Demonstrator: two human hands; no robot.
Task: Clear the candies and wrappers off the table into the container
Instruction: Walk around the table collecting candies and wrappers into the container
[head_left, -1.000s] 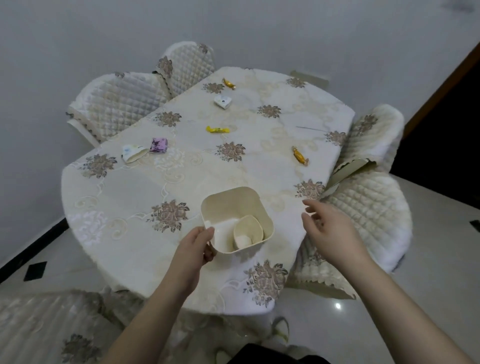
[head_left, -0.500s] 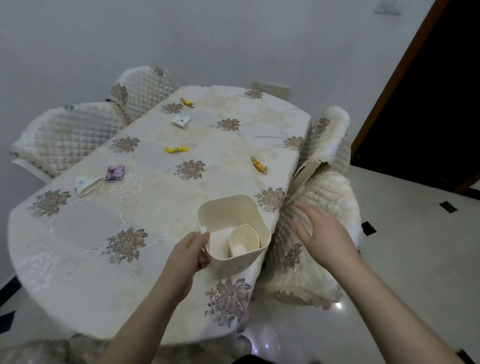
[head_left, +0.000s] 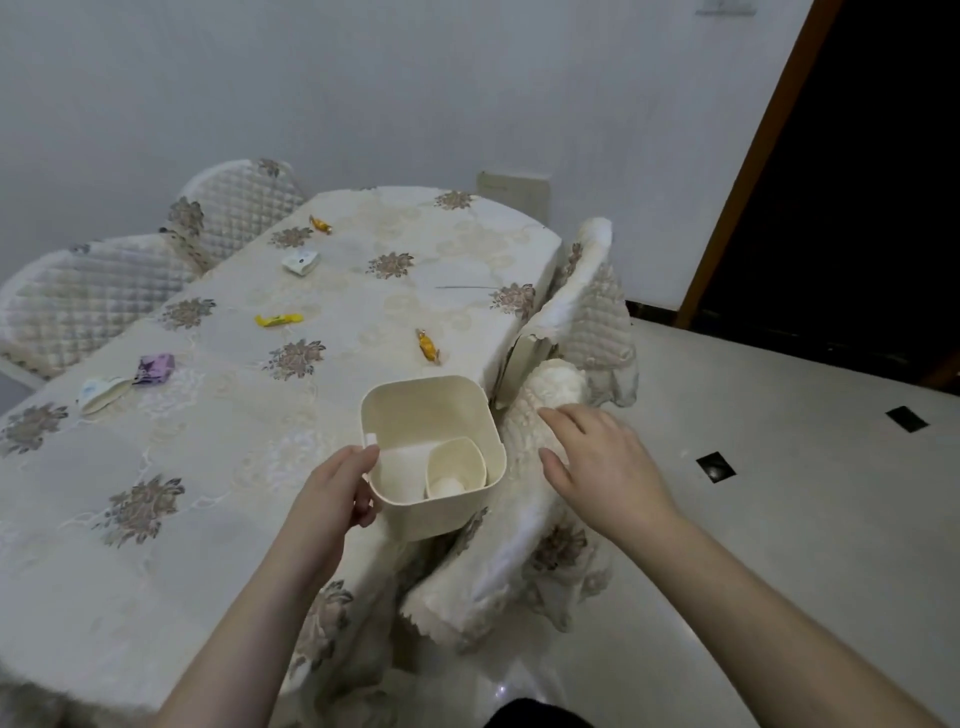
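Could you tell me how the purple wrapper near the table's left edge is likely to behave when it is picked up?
The purple wrapper looks crumpled and thin, so probably floppy and very light. It lies fairly flat on the tablecloth, so it is unlikely to roll, and may need pinching.

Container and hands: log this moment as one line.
left hand grips container at table edge | right hand open, empty, over chair cover | six candies/wrappers uncollected

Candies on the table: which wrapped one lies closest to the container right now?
The orange-gold candy by the table's right edge, just beyond the container. The yellow candy and the far orange one lie further off.
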